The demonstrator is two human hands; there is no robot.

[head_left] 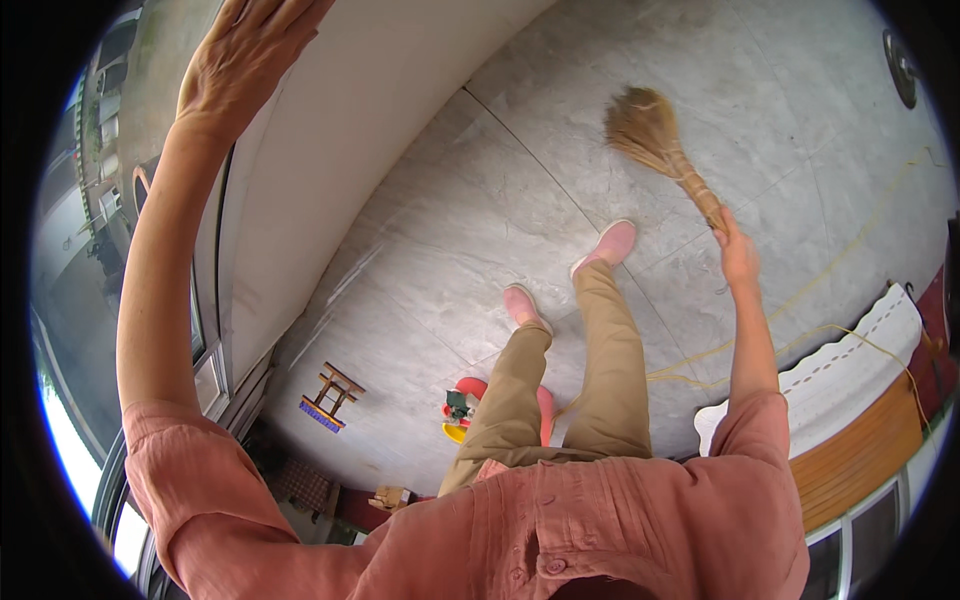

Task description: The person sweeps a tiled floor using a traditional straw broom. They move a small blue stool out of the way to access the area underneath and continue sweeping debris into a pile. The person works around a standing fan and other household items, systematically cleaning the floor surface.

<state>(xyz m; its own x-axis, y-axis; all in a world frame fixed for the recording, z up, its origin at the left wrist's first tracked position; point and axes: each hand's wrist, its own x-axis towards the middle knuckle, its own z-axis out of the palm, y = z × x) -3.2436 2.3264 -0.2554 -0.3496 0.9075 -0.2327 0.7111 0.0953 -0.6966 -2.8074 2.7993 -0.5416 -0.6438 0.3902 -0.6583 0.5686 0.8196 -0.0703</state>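
Observation:
My right hand (739, 256) is wrapped round the handle end of a short straw broom (648, 130). The broom's bristles fan out over the grey tiled floor, farther from me and to the left of the hand. Raised at the upper left, my left hand (245, 62) has its fingers stretched out and holds nothing I can see. It is nearest to the pale wall (330, 120) beside the window; whether it touches the wall I cannot tell. The picture's top edge cuts off some of its fingertips.
A small wooden stool (333, 396) stands on the floor at the left. By my legs is a red and yellow item (456, 432). A yellow cord (800, 295) runs across the floor at the right, near a wooden piece with a white cloth (850, 350). A dark round object (900, 68) is far right.

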